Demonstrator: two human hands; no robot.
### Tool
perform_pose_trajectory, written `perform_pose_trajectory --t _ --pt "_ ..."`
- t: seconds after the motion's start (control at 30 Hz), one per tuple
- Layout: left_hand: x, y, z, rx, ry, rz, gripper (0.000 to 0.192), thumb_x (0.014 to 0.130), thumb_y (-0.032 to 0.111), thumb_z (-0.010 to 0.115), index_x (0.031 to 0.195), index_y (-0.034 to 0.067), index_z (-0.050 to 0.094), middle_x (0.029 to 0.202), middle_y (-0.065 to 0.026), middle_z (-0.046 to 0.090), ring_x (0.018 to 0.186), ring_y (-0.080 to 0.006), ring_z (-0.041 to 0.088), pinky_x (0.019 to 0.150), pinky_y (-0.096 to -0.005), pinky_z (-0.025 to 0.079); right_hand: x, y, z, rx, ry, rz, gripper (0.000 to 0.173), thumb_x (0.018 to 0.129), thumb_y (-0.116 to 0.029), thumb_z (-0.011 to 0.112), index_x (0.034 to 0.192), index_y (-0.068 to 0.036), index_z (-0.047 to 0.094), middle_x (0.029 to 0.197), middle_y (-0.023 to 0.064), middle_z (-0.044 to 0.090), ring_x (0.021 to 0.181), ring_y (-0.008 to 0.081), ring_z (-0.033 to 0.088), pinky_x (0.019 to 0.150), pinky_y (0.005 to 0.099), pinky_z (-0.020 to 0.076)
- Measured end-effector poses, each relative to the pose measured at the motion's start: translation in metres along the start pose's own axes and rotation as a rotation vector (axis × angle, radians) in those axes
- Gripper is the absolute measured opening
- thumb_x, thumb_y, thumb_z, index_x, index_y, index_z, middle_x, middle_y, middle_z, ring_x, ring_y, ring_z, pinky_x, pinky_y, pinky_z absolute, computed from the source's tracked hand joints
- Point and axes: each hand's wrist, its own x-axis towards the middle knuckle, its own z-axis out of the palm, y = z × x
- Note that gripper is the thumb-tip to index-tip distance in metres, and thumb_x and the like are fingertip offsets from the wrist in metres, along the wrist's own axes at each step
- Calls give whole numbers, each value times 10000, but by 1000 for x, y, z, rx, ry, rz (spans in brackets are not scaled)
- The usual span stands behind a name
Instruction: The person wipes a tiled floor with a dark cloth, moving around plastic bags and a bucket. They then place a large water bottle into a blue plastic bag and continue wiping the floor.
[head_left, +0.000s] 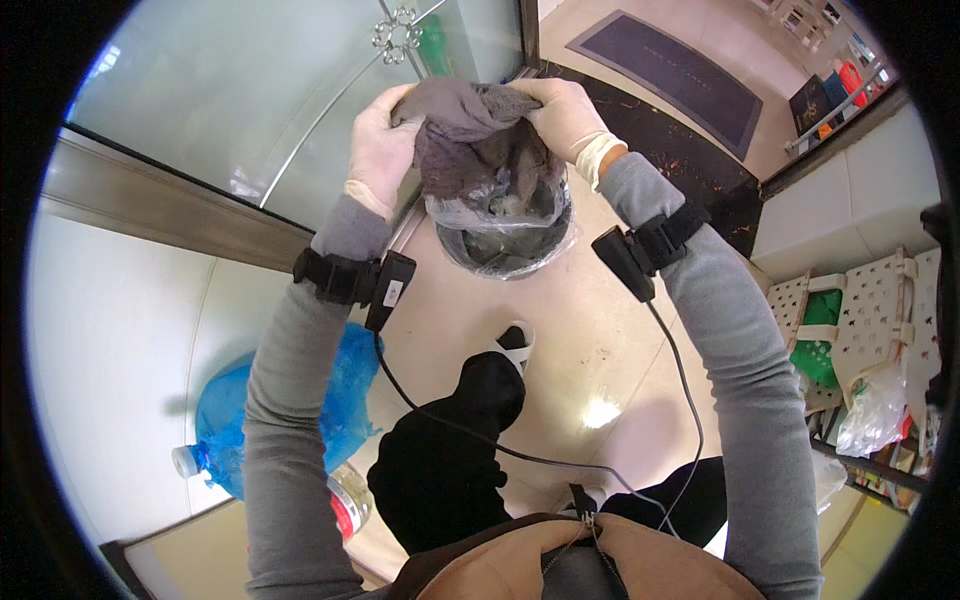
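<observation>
A crumpled grey cloth (469, 124) hangs between my two hands. My left hand (382, 146), in a pale disposable glove, grips its left edge. On the other side, my right hand (566, 120), gloved the same way, pinches the upper right edge. Beneath the cloth stands a round waste bin (502, 251) on the floor, lined with a clear plastic bag (480, 214) folded over its rim. The cloth's lower folds hide the back of the bin. I cannot tell whether the cloth touches the bag.
A frosted glass door (247, 97) is at the left. A dark mat (671, 75) lies past the black threshold (660, 142). Blue plastic (352, 397) and a bottle (352, 499) sit by my left arm. A rack (870, 315) with bags stands right. Cables run from my wrists.
</observation>
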Motion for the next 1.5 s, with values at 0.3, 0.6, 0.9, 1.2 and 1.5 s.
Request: perform_pose_trajectory --t 0.3,0.6,0.9,1.2,1.5 --pt "6 0 1 26 -41 -48 316 854 -64 542 1169 -51 569 1045 -98 640 937 -141 594 821 -245 471 -3 -2 -3 -98 -45 5 352 780 10 535 1112 -52 633 1010 227 630 978 383 599 857 375 481" --pt "14 9 -1 101 -2 241 340 769 -119 533 1085 -18 608 1017 -76 656 937 -150 605 851 -277 480 -20 -10 -9 88 123 -126 396 766 -4 533 1143 -81 630 1035 216 624 968 381 598 857 389 488" --pt "0 66 31 -31 -197 20 318 907 104 490 1213 29 534 1078 -61 603 961 -110 570 789 -240 460 -51 8 -108 223 87 -133 304 820 -90 527 1095 -24 636 978 220 660 942 291 642 856 362 477" --pt "7 45 205 -101 -707 244 347 843 10 566 1190 22 548 1109 -60 598 1033 -136 545 898 -256 427 -171 150 -198 487 234 316 307 853 -48 491 1126 50 592 1080 63 641 1010 145 550 926 275 417" --pt "-36 -110 408 143 -1072 213 448 808 -47 470 1198 126 605 1142 -122 644 1091 -210 587 930 -280 441 -312 324 -160 -234 200 843 520 769 -323 620 1214 -60 568 1189 187 604 1099 328 573 956 364 435"
